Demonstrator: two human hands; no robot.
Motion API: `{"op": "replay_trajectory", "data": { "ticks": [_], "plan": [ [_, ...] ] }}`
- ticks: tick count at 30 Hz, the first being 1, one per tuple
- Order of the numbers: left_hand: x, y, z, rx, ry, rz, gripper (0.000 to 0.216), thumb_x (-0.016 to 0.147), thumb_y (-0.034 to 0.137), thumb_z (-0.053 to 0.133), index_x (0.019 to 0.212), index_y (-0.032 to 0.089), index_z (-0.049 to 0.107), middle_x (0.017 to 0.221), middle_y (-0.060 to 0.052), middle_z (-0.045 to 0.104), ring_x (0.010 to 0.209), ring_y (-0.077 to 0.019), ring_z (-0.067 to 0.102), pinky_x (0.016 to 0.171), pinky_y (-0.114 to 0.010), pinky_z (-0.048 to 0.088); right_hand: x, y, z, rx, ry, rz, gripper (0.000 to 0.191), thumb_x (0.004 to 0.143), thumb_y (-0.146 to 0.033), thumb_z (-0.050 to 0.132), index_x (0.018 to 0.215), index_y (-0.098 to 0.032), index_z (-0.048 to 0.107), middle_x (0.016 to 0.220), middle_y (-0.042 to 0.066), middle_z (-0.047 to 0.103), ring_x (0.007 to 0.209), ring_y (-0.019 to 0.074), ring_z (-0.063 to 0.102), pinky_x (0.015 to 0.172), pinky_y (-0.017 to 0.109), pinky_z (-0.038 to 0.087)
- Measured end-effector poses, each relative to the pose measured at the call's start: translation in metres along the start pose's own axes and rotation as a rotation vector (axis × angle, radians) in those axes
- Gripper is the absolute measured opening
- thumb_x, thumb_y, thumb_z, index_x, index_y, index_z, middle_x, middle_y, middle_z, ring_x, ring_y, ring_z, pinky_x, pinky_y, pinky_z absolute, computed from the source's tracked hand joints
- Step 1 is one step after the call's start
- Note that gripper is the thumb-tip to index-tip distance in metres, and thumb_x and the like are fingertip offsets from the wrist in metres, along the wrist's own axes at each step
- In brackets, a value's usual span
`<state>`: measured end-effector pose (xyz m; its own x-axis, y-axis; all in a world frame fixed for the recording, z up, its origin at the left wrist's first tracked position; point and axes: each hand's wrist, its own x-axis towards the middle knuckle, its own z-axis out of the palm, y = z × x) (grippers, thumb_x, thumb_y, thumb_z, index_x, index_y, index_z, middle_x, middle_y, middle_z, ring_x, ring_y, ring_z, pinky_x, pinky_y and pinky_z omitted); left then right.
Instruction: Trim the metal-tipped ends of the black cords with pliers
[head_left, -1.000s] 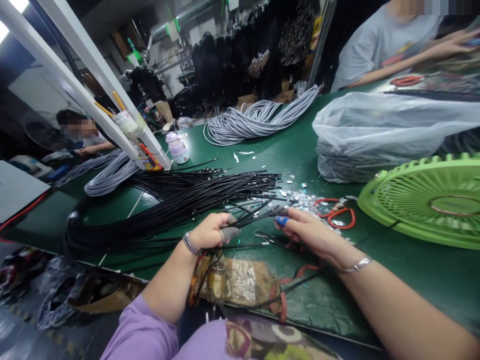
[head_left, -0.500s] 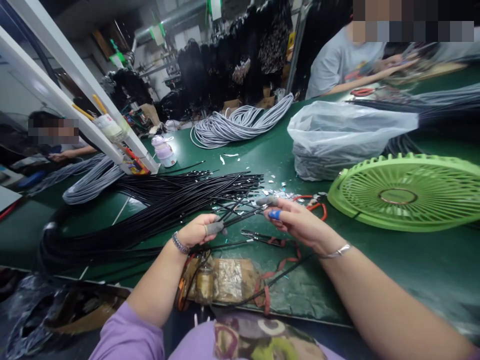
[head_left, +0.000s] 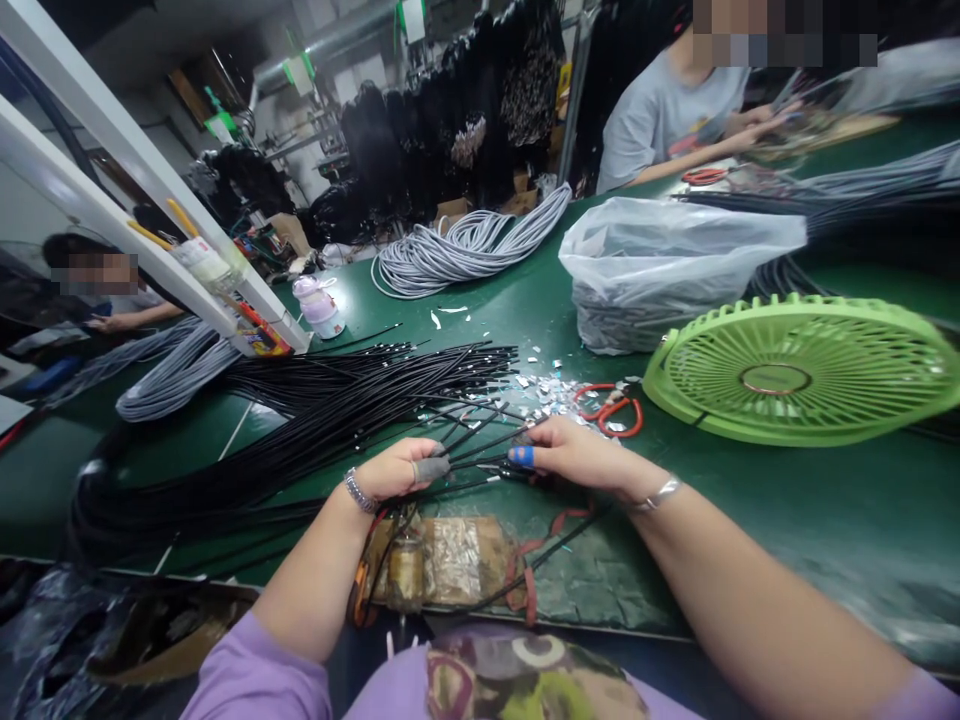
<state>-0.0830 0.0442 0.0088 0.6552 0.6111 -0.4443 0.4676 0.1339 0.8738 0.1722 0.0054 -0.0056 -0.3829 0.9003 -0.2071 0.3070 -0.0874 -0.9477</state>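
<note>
Several black cables [head_left: 480, 430] run between my two hands, their ends fanned apart. My left hand [head_left: 405, 468] is closed around them, a grey cover on its thumb. At the cable ends, my right hand [head_left: 559, 452] pinches with a blue-wrapped finger; exactly how many cables it grips is hidden. A large bundle of black cables [head_left: 300, 440] lies on the table to the left, reaching behind my hands. Below the hands, a dark plier-like tool [head_left: 510, 472] is partly covered by my right hand.
Red-handled scissors [head_left: 616, 412] and scraps [head_left: 551, 392] lie beyond my right hand. A green fan [head_left: 795, 375] and a plastic bag [head_left: 675, 270] stand on the right. A grey cable coil [head_left: 472, 250] and a bottle [head_left: 321, 308] sit farther back. A co-worker [head_left: 667, 110] sits across the table.
My right hand has turned palm-down and shifted slightly left and lower along the cables. The cable ends are spread wider. My left hand keeps its grip, and the view has shifted slightly.
</note>
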Motion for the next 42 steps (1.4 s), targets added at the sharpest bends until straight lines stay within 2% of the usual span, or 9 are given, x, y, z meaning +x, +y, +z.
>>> {"op": "replay_trajectory", "data": {
  "ticks": [10,15,20,26,31,34,37,40,42],
  "plan": [
    [0.001,0.0,0.0,-0.011,0.005,0.016,0.058,0.062,0.069,0.066,0.074,0.013,0.057,0.043,0.01,0.034,0.038,-0.003,0.023,0.039,-0.02,0.014,0.0,0.006,-0.015,0.022,-0.073,0.033,0.05,0.06,-0.064,0.07,0.062,-0.015,0.062,0.056,0.0,0.06,0.052,0.0121,0.05,0.051,0.026,0.039],
    [0.001,0.001,-0.002,-0.011,0.013,0.019,0.056,0.062,0.067,0.067,0.072,0.013,0.057,0.043,0.009,0.034,0.039,-0.0031,0.024,0.04,-0.02,0.014,0.001,0.004,-0.018,0.073,0.072,-0.127,0.047,0.062,-0.062,0.07,0.066,-0.017,0.061,0.063,-0.002,0.056,0.061,0.0119,0.048,0.058,0.026,0.039],
    [0.002,0.0,-0.002,0.004,0.006,0.028,0.055,0.064,0.065,0.066,0.073,0.011,0.059,0.045,0.008,0.035,0.04,-0.0027,0.024,0.039,-0.02,0.013,0.003,0.009,-0.02,0.064,0.113,-0.07,0.043,0.064,-0.056,0.071,0.053,-0.017,0.056,0.051,-0.003,0.045,0.052,0.0099,0.037,0.049,0.025,0.029],
    [0.001,-0.004,-0.008,0.001,0.058,0.029,0.053,0.067,0.064,0.064,0.077,0.012,0.059,0.044,0.009,0.037,0.035,-0.0026,0.024,0.035,-0.018,0.014,-0.008,0.009,-0.053,0.605,0.562,-0.072,0.023,0.065,-0.039,0.07,0.062,-0.021,0.056,0.051,-0.004,0.042,0.042,0.0072,0.026,0.039,0.023,0.019],
    [0.001,-0.005,-0.009,-0.021,0.109,0.028,0.05,0.066,0.061,0.065,0.076,0.014,0.056,0.044,0.008,0.045,0.031,-0.003,0.03,0.032,-0.017,0.019,-0.003,0.0,-0.036,0.754,0.467,-0.078,0.026,0.06,-0.03,0.071,0.084,-0.024,0.062,0.076,0.001,0.059,0.056,0.0104,0.046,0.042,0.021,0.031],
    [0.0,-0.005,-0.008,-0.042,0.125,0.067,0.047,0.067,0.058,0.066,0.075,0.014,0.054,0.05,0.004,0.054,0.032,-0.0036,0.038,0.034,-0.017,0.024,0.005,0.005,-0.024,0.468,0.427,-0.021,0.022,0.067,-0.039,0.066,0.08,-0.021,0.06,0.068,0.0,0.056,0.052,0.0107,0.043,0.042,0.022,0.03],
    [0.0,-0.004,-0.007,-0.012,0.146,0.08,0.045,0.069,0.057,0.065,0.075,0.014,0.054,0.053,0.003,0.055,0.034,-0.004,0.039,0.036,-0.017,0.026,0.01,0.013,-0.019,-0.179,0.501,0.013,0.014,0.072,-0.034,0.061,0.077,-0.02,0.061,0.062,0.0,0.056,0.055,0.0134,0.047,0.049,0.025,0.034],
    [0.003,-0.005,-0.005,0.083,0.211,0.143,0.042,0.071,0.054,0.065,0.076,0.014,0.055,0.054,0.005,0.052,0.039,-0.0046,0.04,0.04,-0.018,0.031,0.015,0.015,-0.014,-0.749,0.53,0.06,0.007,0.074,-0.025,0.06,0.078,-0.02,0.062,0.072,0.004,0.063,0.069,0.0181,0.056,0.057,0.026,0.037],
    [0.004,-0.007,-0.003,0.218,0.311,0.242,0.037,0.071,0.049,0.067,0.074,0.014,0.056,0.059,0.003,0.055,0.049,-0.0071,0.047,0.049,-0.02,0.038,0.017,0.012,-0.01,-0.936,0.496,0.082,0.006,0.077,-0.021,0.056,0.079,-0.019,0.062,0.08,0.007,0.066,0.075,0.0197,0.059,0.061,0.027,0.038]
  ]
}}
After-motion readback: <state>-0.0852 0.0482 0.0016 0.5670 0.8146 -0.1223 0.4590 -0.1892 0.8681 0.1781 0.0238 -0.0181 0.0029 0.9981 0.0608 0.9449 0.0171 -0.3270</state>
